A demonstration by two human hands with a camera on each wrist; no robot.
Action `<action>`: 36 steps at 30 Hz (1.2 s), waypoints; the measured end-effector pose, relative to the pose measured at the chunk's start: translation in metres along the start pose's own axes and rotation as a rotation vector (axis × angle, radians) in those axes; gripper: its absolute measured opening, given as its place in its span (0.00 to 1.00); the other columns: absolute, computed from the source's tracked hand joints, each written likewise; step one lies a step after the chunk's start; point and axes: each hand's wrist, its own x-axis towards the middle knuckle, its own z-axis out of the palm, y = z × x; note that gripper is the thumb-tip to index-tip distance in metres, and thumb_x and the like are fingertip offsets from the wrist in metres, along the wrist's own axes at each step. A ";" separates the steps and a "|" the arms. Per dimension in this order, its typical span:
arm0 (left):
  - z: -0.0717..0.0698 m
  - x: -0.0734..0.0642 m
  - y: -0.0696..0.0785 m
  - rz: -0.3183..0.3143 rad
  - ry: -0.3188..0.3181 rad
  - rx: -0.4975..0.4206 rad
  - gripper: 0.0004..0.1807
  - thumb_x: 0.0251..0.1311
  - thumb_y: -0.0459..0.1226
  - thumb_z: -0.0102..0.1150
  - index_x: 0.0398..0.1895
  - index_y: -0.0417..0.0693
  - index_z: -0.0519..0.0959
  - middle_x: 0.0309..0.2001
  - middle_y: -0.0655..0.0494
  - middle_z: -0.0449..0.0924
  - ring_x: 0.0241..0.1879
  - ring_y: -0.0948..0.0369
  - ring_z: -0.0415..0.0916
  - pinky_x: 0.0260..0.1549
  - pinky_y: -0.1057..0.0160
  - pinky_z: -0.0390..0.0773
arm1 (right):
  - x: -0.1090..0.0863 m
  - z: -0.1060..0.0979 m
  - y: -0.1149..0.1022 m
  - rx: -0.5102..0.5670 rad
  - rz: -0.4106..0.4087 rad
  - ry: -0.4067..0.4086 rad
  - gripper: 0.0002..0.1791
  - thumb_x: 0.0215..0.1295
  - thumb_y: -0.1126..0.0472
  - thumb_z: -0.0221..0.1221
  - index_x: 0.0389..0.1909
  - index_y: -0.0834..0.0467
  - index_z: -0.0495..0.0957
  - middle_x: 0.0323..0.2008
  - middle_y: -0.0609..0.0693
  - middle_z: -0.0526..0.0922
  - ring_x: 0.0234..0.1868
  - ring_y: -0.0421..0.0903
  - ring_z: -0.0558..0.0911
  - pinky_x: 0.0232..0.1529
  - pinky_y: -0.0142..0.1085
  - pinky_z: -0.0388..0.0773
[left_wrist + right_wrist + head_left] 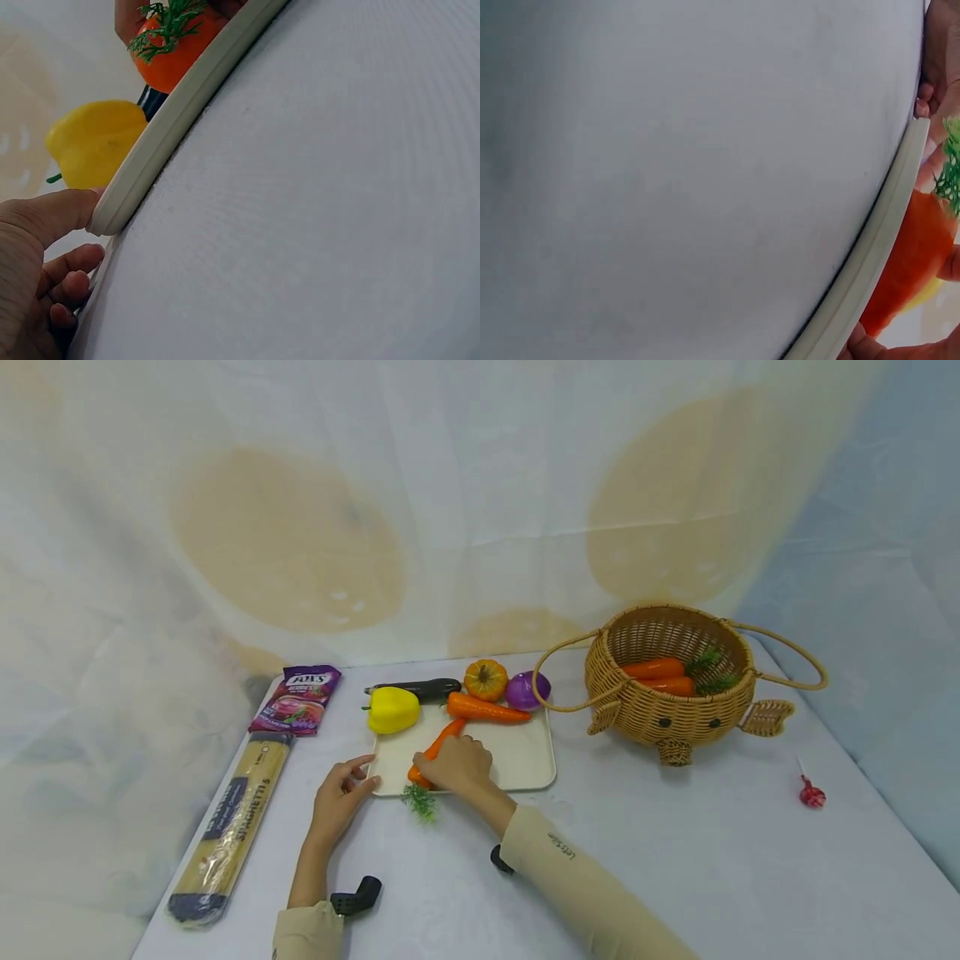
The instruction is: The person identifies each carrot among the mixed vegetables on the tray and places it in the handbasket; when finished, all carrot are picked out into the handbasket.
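My right hand (459,764) grips an orange carrot (447,732) that lies slantwise over the cream tray (517,770). Its green leafy top (420,803) hangs past the tray's front rim. At the front left corner, my left hand (336,802) touches the tray edge with relaxed fingers; its thumb (64,214) meets the corner in the left wrist view. Across the back of the tray are a second carrot (487,710), a yellow bell pepper (393,710), a dark eggplant (423,689), a small orange pumpkin (486,680) and a purple round vegetable (522,691).
Right of the tray stands a wicker basket (630,718) with raised loop handles and carrots (660,672) inside. A red-wrapped lollipop (812,794) lies at the far right. On the left are a spaghetti pack (232,827) and a purple Fox's bag (297,700). Fabric walls surround the table.
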 end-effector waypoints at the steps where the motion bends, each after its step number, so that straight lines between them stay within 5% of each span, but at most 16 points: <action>1: 0.000 0.000 0.000 0.001 0.002 0.002 0.22 0.63 0.43 0.64 0.60 0.52 0.79 0.42 0.52 0.72 0.35 0.59 0.63 0.34 0.65 0.63 | 0.000 0.001 -0.001 0.009 -0.004 0.005 0.35 0.59 0.31 0.55 0.40 0.61 0.82 0.34 0.54 0.80 0.36 0.52 0.77 0.38 0.44 0.76; 8: 0.001 0.001 -0.001 0.000 0.007 0.003 0.21 0.63 0.42 0.64 0.60 0.53 0.79 0.42 0.51 0.73 0.35 0.60 0.63 0.35 0.65 0.63 | -0.005 0.002 -0.005 0.051 -0.024 0.070 0.32 0.57 0.38 0.60 0.44 0.65 0.79 0.36 0.55 0.78 0.37 0.51 0.76 0.39 0.44 0.78; 15: 0.000 0.001 -0.002 0.006 0.009 0.001 0.22 0.63 0.43 0.65 0.60 0.52 0.79 0.42 0.51 0.73 0.35 0.60 0.63 0.35 0.65 0.63 | -0.006 -0.010 0.002 -0.007 -0.070 0.015 0.28 0.59 0.41 0.64 0.44 0.62 0.80 0.35 0.54 0.78 0.36 0.50 0.77 0.38 0.44 0.77; 24: 0.000 0.003 -0.002 -0.014 -0.015 0.003 0.22 0.64 0.45 0.64 0.61 0.56 0.79 0.43 0.51 0.73 0.37 0.57 0.64 0.37 0.63 0.64 | -0.011 -0.030 0.014 -0.117 -0.304 0.029 0.16 0.59 0.54 0.68 0.42 0.60 0.80 0.32 0.50 0.78 0.32 0.47 0.76 0.33 0.38 0.75; 30: 0.000 0.003 -0.001 -0.021 -0.023 0.000 0.22 0.64 0.44 0.64 0.61 0.55 0.79 0.43 0.50 0.73 0.37 0.57 0.63 0.37 0.62 0.64 | -0.017 -0.028 0.029 -0.272 -0.516 0.076 0.18 0.62 0.55 0.66 0.49 0.61 0.81 0.39 0.53 0.82 0.37 0.48 0.80 0.42 0.38 0.79; 36: -0.001 0.002 -0.002 -0.027 -0.025 0.010 0.23 0.64 0.46 0.63 0.62 0.55 0.78 0.44 0.50 0.73 0.37 0.57 0.63 0.37 0.62 0.64 | -0.013 -0.028 0.041 -0.206 -0.556 0.006 0.26 0.60 0.54 0.68 0.58 0.61 0.78 0.46 0.54 0.82 0.43 0.47 0.79 0.49 0.40 0.79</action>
